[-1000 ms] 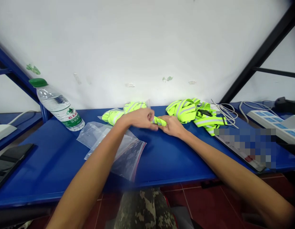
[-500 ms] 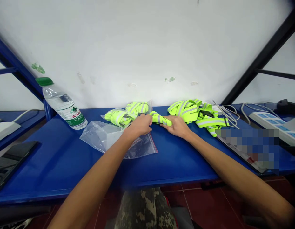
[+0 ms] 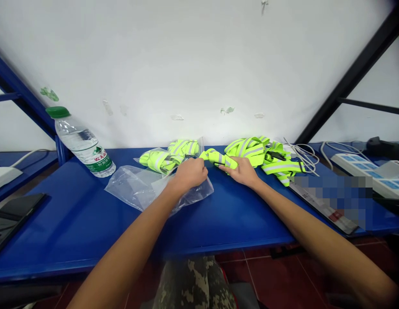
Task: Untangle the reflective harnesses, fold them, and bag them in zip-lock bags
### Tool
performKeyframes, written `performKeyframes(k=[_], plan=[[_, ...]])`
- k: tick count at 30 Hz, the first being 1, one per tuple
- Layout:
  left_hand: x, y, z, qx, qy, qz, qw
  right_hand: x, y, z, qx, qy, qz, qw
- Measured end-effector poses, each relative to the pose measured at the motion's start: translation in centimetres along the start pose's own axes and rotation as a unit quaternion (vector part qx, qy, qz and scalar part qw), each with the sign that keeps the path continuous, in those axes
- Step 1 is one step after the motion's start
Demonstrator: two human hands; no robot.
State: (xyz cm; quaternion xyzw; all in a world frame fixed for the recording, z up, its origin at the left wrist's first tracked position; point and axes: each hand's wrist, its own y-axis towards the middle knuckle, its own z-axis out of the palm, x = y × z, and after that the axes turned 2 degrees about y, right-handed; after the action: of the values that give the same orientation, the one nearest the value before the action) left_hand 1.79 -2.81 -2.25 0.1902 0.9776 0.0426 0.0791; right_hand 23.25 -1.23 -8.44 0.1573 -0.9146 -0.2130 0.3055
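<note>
A neon-yellow reflective strap (image 3: 221,159) with grey stripes is stretched between my two hands in a short, folded bundle. My left hand (image 3: 191,173) is curled into a fist at the strap's left end, its fingertips hidden from me. At the other end, my right hand (image 3: 242,171) pinches the bundle between thumb and fingers. Beneath my left wrist lies a clear plastic bag (image 3: 130,182). Just behind that hand are bagged bundles of similar straps (image 3: 160,159). Right of my right hand sits a loose heap of reflective straps (image 3: 247,150) with black buckles.
A green-capped water bottle (image 3: 86,148) stands at the left of the blue table (image 3: 238,219). A dark phone-like slab (image 3: 17,219) lies at the left edge. On the right are white cables (image 3: 307,159), a flat packet (image 3: 324,206) and a power strip (image 3: 370,174).
My left hand has dropped slightly and turned, leaving more of the strap's left end showing above it. The right hand keeps its hold. The whole view has shifted a little.
</note>
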Motion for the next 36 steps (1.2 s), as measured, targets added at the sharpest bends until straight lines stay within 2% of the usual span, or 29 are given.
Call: performKeyframes(k=[3, 6, 9, 11, 14, 17, 20, 25, 27, 30, 33, 36], plan=[[-0.4, 0.1, 0.5, -0.080, -0.011, -0.014, 0.997, -0.6, 0.1, -0.2, -0.026, 0.094, 0.062, 0.993], [-1.2, 0.0, 0.8, -0.159, -0.023, -0.023, 0.987, -1.1, 0.2, -0.4, -0.050, 0.205, 0.111, 0.971], [-2.0, -0.1, 1.3, -0.245, -0.003, 0.000, 0.969, -0.9, 0.3, -0.5, -0.084, 0.331, 0.161, 0.926], [-2.4, 0.1, 1.8, -0.275, 0.018, 0.032, 0.961, -0.3, 0.3, -0.7, -0.101, 0.410, 0.185, 0.887], [-2.5, 0.5, 2.8, -0.250, 0.001, 0.021, 0.968, 0.7, 0.4, -1.1, -0.118, 0.488, 0.207, 0.840], [-2.0, 1.1, 3.9, -0.205, -0.102, -0.026, 0.973, 1.5, 0.4, -1.4, -0.122, 0.533, 0.225, 0.807], [-1.3, 1.7, 5.0, -0.183, -0.207, -0.020, 0.961, 1.7, 0.3, -1.3, -0.087, 0.569, 0.234, 0.784], [-0.7, 2.3, 6.0, -0.158, -0.238, -0.010, 0.958, 1.3, 0.2, -1.0, -0.055, 0.590, 0.238, 0.769], [-0.6, 2.3, 5.8, -0.166, -0.231, -0.021, 0.958, 1.0, 0.1, -1.0, -0.049, 0.599, 0.241, 0.763], [-0.3, 2.2, 5.2, -0.175, -0.227, -0.032, 0.957, 0.9, -0.1, -1.2, -0.003, 0.607, 0.237, 0.759], [-0.3, 2.0, 4.7, -0.186, -0.213, -0.017, 0.959, 1.2, -0.4, -1.7, 0.040, 0.608, 0.224, 0.760], [-0.5, 1.9, 4.6, -0.169, -0.234, 0.002, 0.957, 1.3, -0.8, -2.1, 0.062, 0.616, 0.217, 0.755]])
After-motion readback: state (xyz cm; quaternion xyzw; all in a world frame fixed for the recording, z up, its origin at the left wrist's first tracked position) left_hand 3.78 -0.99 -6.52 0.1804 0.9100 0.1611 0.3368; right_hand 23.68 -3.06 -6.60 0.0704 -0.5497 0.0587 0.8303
